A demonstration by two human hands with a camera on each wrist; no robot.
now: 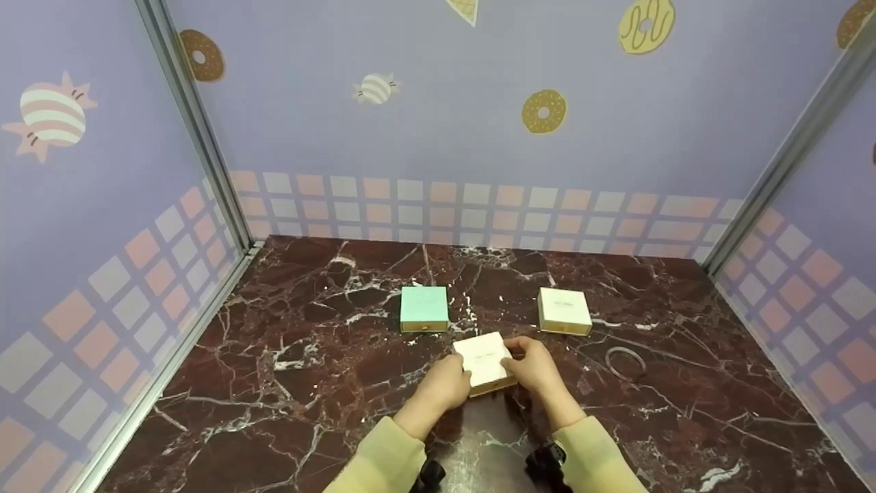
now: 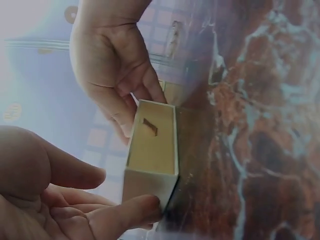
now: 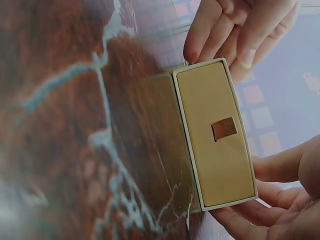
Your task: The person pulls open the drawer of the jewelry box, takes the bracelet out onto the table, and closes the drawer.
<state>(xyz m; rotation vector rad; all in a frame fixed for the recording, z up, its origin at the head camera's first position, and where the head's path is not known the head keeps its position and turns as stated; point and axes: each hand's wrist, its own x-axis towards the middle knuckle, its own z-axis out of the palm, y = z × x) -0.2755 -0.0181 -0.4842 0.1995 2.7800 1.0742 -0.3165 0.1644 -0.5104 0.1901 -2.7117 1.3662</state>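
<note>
A white box [image 1: 485, 360] with a gold front is held between both hands, turned slightly at an angle. The left hand [image 1: 446, 383] grips its left side and the right hand [image 1: 533, 367] its right side, thumb on the top edge. In the left wrist view, the gold drawer front [image 2: 152, 150] with a small brown tab [image 2: 150, 127] lies flush in its sleeve; the left hand [image 2: 65, 195] is below it, the right hand [image 2: 117, 60] above. The right wrist view shows the same drawer front [image 3: 212, 165], between the left hand [image 3: 242, 30] and right hand [image 3: 280, 195].
On the dark red marble table [image 1: 274, 424], a teal box [image 1: 424, 306] stands behind the held one and a second white box [image 1: 564, 308] back right. A clear ring [image 1: 625, 363] lies at the right. Small pale flecks [image 1: 469, 308] are scattered near the teal box. Patterned walls [image 1: 445, 137] surround the table.
</note>
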